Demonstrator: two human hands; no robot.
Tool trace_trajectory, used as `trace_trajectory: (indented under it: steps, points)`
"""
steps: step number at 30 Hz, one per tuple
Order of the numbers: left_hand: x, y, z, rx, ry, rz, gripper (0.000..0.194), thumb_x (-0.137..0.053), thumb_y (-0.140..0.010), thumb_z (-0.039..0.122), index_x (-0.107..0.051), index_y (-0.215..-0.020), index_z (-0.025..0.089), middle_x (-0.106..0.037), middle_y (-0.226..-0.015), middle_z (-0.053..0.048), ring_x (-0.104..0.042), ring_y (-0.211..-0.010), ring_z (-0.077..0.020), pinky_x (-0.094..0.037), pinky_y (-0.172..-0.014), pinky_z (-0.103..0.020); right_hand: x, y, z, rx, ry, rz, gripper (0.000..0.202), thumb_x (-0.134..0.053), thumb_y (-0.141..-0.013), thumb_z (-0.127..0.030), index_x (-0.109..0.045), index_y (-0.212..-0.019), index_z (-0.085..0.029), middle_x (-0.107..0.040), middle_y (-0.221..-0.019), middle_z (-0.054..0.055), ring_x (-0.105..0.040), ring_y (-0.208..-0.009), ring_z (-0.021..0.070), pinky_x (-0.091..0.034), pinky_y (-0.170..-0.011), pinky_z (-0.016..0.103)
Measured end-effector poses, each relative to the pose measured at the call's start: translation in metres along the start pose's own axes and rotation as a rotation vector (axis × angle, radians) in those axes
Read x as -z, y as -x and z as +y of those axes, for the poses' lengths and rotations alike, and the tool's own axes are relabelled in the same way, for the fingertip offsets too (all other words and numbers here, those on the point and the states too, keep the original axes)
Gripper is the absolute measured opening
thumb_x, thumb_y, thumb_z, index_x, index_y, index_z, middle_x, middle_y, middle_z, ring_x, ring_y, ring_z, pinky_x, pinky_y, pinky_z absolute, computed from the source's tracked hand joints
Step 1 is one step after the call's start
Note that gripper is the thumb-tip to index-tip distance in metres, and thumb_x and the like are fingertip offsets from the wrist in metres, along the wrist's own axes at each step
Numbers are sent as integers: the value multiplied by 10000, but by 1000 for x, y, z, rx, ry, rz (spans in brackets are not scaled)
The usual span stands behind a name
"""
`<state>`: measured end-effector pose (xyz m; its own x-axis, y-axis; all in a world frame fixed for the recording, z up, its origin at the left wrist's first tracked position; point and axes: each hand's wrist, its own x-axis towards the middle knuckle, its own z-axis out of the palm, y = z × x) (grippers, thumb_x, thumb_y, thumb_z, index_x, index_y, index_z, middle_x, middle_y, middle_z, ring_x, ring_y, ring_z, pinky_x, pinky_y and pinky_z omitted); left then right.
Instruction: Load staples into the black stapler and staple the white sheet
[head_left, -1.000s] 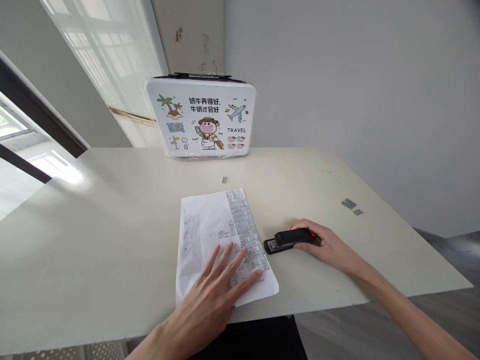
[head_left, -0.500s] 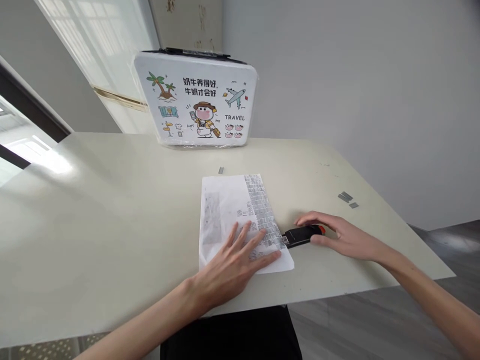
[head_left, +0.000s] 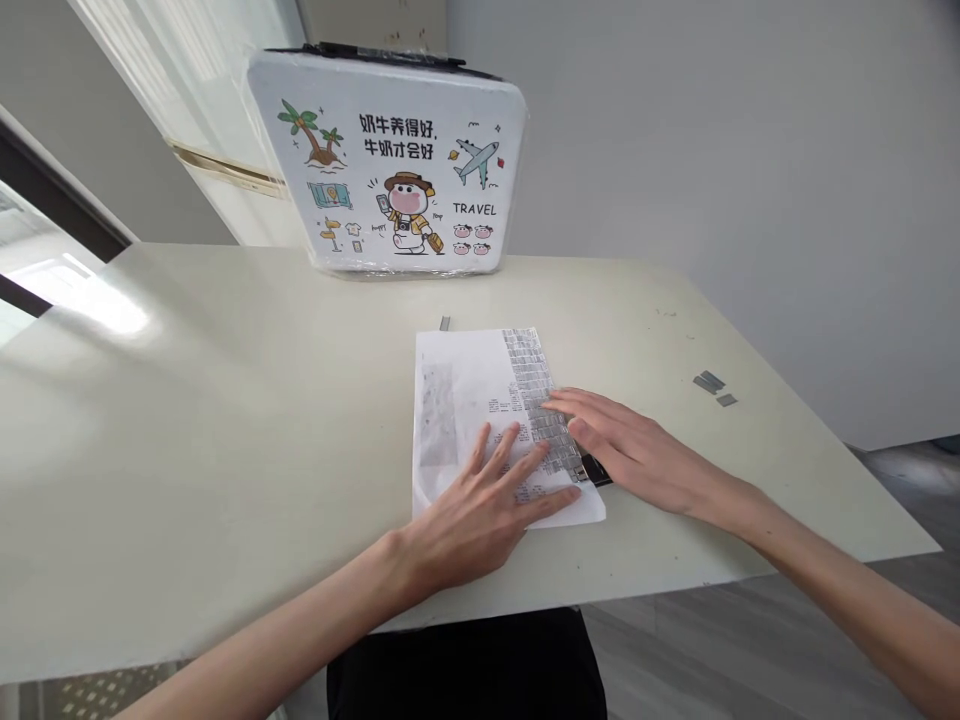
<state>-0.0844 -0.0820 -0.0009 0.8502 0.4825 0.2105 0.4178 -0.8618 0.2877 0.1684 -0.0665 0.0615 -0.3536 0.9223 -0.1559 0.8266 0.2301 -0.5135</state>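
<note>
A white printed paper (head_left: 469, 375) lies on the table, its right side covered with rows of metal staples (head_left: 531, 370). My left hand (head_left: 484, 510) rests flat on the lower part of the paper, fingers spread. Over the paper's right edge is my right hand (head_left: 637, 450), its fingertips at the staples and its thumb a little apart from the fingers; it holds nothing that I can see. A black stapler (head_left: 598, 471) sits at the paper's lower right edge, mostly hidden beneath my right hand.
A white case (head_left: 397, 170) with cartoon prints, wrapped in clear film, stands at the back of the table (head_left: 225, 420). Loose staple strips (head_left: 709, 381) lie to the right. Another strip (head_left: 445, 323) is just behind the paper.
My right hand has moved left from around the stapler's far end to the paper's stapled edge, now covering most of the stapler. My left hand stays on the paper. The view has shifted slightly.
</note>
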Motion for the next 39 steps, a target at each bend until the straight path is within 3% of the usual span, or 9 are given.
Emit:
trace_trajectory:
  steps: [11, 17, 30, 39]
  points:
    - [-2, -1, 1, 9, 14, -6, 767, -521, -942, -29, -405, -1596, 354, -192, -1745, -75, -60, -1600, -433, -145, -1254, -720, -10, -3, -5, -110, 96, 15, 644, -213, -1073, -659, -535, -1533, -343, -415, -1671, -9, -305, -1580, 315, -332, -1246, 627]
    - [-2, -1, 1, 10, 15, -9, 747, -505, -951, -22, -404, -1596, 343, -180, -1747, -86, -64, -1598, -438, -155, -1245, -732, -16, -4, -2, -75, 127, 64, 605, -244, -1082, -631, -539, -1529, -349, -470, -1639, 13, -388, -1541, 324, -401, -1204, 615]
    - [0, -2, 2, 18, 17, -25, 732, -527, -954, -2, -428, -1585, 358, -133, -1759, -66, -72, -1598, -440, -137, -1252, -728, -24, -6, -1, -114, 197, 67, 624, -222, -1078, -629, -524, -1537, -334, -451, -1652, 17, -386, -1542, 322, -407, -1198, 622]
    - [1, -3, 3, 26, 1, -38, 710, -535, -962, 14, -434, -1583, 345, -133, -1759, -80, -75, -1597, -439, -142, -1254, -720, -32, -7, -3, -46, 288, 153, 541, -253, -1092, -532, -562, -1499, -355, -501, -1618, 21, -425, -1518, 328, -449, -1164, 601]
